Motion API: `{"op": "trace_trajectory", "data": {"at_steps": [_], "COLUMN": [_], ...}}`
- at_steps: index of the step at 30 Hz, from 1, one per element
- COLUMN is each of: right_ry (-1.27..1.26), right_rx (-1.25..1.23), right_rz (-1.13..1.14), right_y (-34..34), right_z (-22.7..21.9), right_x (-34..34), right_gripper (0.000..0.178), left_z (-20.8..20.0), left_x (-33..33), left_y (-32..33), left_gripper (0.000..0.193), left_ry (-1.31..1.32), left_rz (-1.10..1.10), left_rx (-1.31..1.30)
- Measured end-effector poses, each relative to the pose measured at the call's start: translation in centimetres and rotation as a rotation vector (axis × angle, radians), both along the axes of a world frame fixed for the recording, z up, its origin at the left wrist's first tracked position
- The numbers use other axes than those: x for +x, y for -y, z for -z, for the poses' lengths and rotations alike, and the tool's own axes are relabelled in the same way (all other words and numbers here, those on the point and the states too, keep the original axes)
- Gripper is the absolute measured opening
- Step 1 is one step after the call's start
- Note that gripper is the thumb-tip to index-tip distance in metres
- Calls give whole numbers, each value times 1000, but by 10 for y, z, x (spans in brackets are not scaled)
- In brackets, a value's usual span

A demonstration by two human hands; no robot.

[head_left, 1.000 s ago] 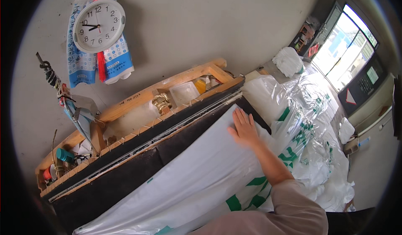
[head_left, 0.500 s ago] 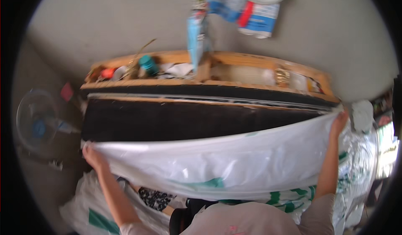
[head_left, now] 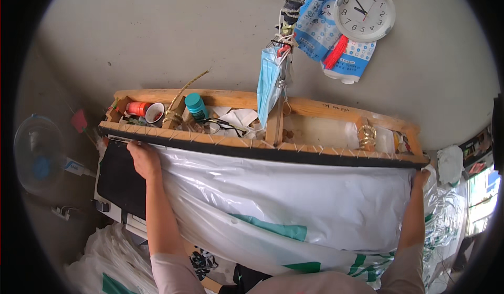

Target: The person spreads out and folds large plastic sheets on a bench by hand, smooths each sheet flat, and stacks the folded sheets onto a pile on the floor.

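Note:
A white plastic sheet [head_left: 294, 199] with green patches spreads over most of a dark flat surface [head_left: 122, 176], whose left end shows bare. My left hand [head_left: 145, 160] is closed on the sheet's far edge, close to a long black bar [head_left: 262, 151]. At the opposite end, my right hand [head_left: 420, 178] grips the sheet's far right corner beside the bar's end; its fingertips are partly hidden. Between my hands the far edge runs along the bar, and the sheet hangs in folds toward my body.
Behind the bar stands a wooden compartment frame [head_left: 325, 106] with a teal jar [head_left: 195, 105], red container [head_left: 137, 109], cup [head_left: 155, 114] and glasses [head_left: 226, 126]. A blue face mask [head_left: 270, 81] hangs before it. More plastic [head_left: 113, 257] lies lower left. A wall clock [head_left: 365, 13] hangs above.
Both hands have moved the sheet's far edge up to the bar, covering much of the dark surface. My left hand has shifted right and away from me. The black bar now sits lower over the surface.

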State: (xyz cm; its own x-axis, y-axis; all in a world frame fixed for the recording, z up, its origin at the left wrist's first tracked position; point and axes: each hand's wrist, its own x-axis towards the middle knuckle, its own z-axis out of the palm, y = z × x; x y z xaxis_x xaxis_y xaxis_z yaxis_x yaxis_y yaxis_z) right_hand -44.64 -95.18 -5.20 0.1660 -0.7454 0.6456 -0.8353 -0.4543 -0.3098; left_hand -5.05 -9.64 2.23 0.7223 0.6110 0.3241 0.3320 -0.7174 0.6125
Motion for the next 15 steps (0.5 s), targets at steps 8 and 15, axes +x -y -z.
{"op": "trace_trajectory", "data": {"at_steps": [8,15], "right_ry": [584,299], "right_rx": [956,835], "right_rz": [-507,-523], "right_y": [-105,-99], "right_z": [-97,-63], "right_x": [33,61], "right_gripper": [59,66], "left_z": [14,47], "left_x": [16,32], "left_y": [-16,-119], "left_gripper": [28,39], "left_ry": [87,6], "left_rz": [89,90], "left_rx": [119,102]}}
